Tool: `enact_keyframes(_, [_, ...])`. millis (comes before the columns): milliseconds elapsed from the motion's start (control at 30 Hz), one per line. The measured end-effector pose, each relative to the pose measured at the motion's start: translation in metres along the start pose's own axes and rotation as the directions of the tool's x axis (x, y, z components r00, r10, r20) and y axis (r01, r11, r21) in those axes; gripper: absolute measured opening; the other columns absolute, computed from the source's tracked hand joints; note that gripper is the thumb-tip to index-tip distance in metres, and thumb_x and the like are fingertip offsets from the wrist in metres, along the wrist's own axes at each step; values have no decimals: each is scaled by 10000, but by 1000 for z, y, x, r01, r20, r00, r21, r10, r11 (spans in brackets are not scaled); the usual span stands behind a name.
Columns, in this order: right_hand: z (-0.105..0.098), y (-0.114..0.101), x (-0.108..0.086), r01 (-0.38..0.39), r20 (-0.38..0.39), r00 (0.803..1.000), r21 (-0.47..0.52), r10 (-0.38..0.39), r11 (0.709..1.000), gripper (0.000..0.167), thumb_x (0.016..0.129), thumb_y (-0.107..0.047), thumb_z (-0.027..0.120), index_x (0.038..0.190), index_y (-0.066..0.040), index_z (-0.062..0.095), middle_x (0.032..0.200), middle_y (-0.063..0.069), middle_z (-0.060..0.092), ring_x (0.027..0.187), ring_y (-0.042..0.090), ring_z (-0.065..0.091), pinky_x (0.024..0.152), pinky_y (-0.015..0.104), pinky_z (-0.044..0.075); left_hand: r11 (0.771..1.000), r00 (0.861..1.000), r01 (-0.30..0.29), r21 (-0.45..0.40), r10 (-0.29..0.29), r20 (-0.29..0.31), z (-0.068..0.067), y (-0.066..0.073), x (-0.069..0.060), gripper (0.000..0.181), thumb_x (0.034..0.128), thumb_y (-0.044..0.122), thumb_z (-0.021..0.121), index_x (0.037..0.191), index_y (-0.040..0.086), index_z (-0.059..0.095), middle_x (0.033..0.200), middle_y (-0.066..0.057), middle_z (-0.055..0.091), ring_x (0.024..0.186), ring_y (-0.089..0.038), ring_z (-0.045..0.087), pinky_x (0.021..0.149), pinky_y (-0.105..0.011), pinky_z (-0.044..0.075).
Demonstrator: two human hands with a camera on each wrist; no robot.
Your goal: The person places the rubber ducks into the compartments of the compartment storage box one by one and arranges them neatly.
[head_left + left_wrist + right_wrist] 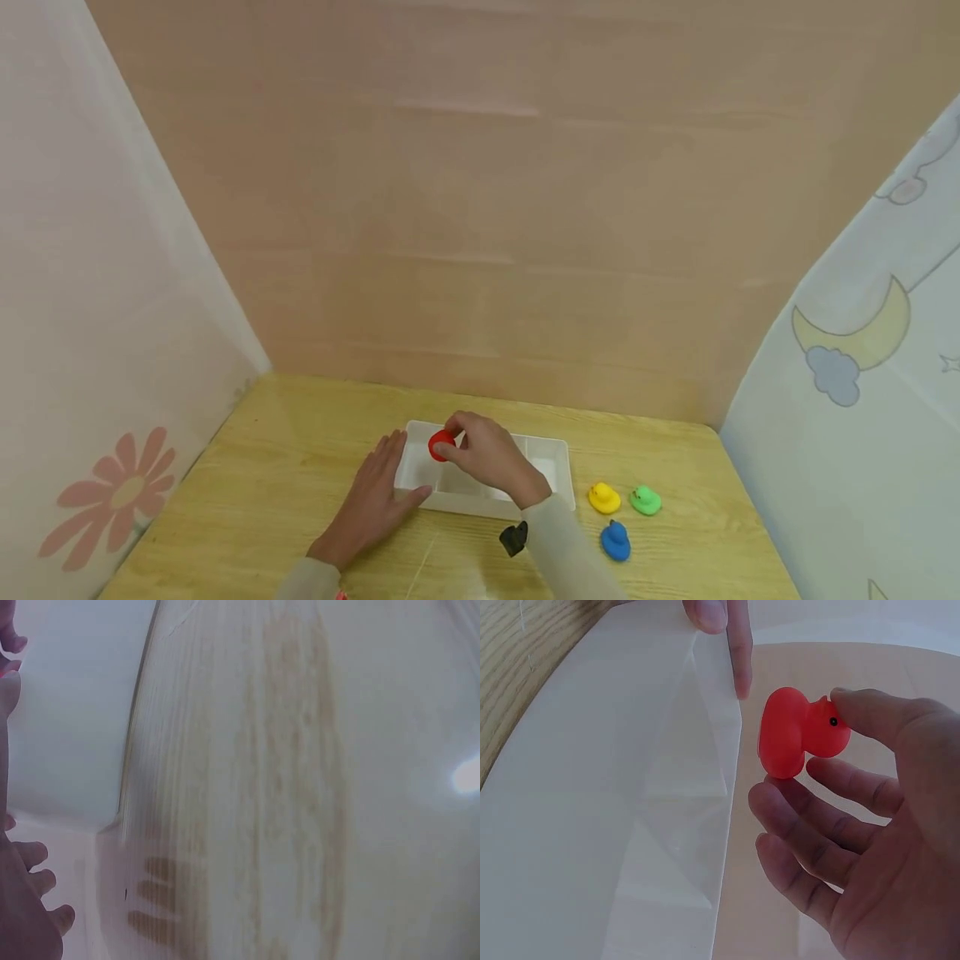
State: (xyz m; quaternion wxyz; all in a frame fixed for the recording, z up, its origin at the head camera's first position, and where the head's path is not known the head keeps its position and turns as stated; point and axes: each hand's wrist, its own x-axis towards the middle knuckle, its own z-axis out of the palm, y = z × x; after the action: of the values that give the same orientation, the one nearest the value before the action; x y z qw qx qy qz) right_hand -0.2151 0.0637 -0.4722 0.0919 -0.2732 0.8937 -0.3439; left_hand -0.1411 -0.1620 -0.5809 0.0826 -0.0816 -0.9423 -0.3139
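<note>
A red rubber duck (438,444) is pinched between the thumb and fingers of my right hand (489,453), over the left part of a white divided tray (472,505). In the right wrist view the duck (782,733) lies tipped on its side, its head toward the thumb, while the other fingers curl loosely. My left hand (372,498) touches the tray's left end with fingers extended and the thumb along the front wall. Only part of that hand shows in the left wrist view, beside the tray's white wall (75,712).
To the right of the tray, a yellow duck (603,498), a green duck (646,500) and a blue duck (616,542) sit on the wooden table (285,450). A small red thing (341,595) peeks out beside the left sleeve. Cloth walls surround the table's back and sides.
</note>
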Motion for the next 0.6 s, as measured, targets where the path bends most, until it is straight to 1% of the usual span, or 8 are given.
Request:
enact_keyframes(133, [3, -5, 4, 14, 11, 1000, -5, -14, 1000, 181, 999, -387, 739, 1056, -216, 725, 998, -79, 734, 704, 29, 602, 623, 217, 528, 1000, 1000, 3, -2, -3, 13, 0, 0, 1, 1020, 978, 658, 646, 1703, 72, 233, 1758, -193, 297, 1631, -468, 269, 1286, -702, 271])
enact_keyframes(233, [4, -9, 6, 11, 30, 999, -19, -10, 1000, 188, 999, -398, 738, 1042, -216, 726, 1023, -78, 740, 729, 28, 603, 631, 211, 529, 1000, 1000, 4, 0, -4, 15, 0, 0, 1, 1014, 983, 657, 639, 1704, 71, 231, 1758, -193, 297, 1630, -468, 270, 1285, -703, 274])
enact_keyframes(367, [7, -11, 7, 1, 47, 999, -42, 1, 999, 199, 998, -405, 741, 1046, -214, 718, 1017, -82, 736, 749, 37, 604, 642, 212, 527, 1000, 1000, 3, -2, -3, 18, -1, 1, 1, 1009, 988, 647, 639, 1701, 62, 231, 1756, -205, 296, 1630, -470, 269, 1281, -704, 282])
enact_keyframes(600, [15, -12, 11, 25, 63, 998, -74, -20, 997, 186, 1003, -390, 739, 1044, -210, 716, 999, -89, 739, 725, 29, 590, 643, 203, 516, 1000, 999, 4, 1, -4, 35, -2, 2, 0, 998, 1001, 640, 626, 1705, 62, 218, 1761, -202, 281, 1637, -458, 261, 1289, -691, 281])
